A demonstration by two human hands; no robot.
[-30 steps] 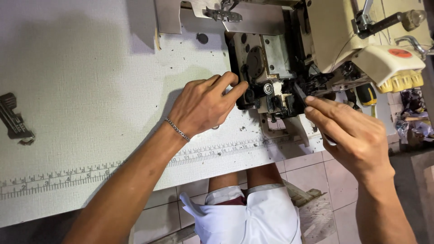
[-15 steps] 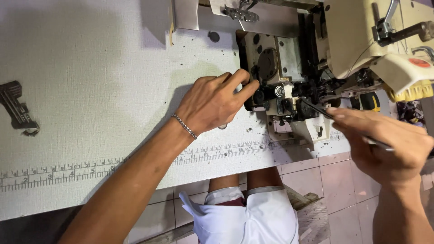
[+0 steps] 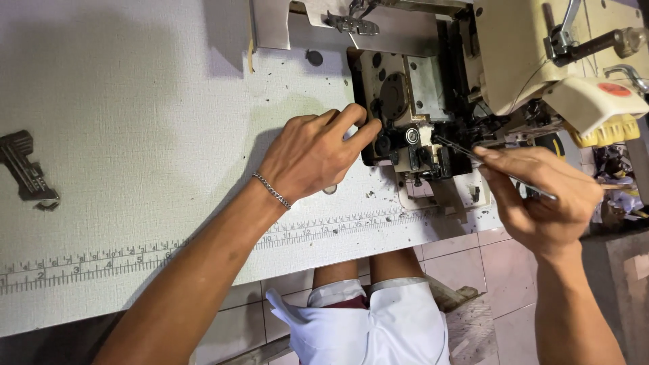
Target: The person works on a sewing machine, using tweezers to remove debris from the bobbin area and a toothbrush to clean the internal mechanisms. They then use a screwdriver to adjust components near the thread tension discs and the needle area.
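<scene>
The left hand (image 3: 314, 155) is staying in place, fingers curled, fingertips touching a black part at the opened sewing machine mechanism (image 3: 412, 135). The right hand (image 3: 541, 199) has drawn back to the right since a second ago and is now gripping thin tweezers (image 3: 473, 153), tips pointing into the mechanism.
</scene>
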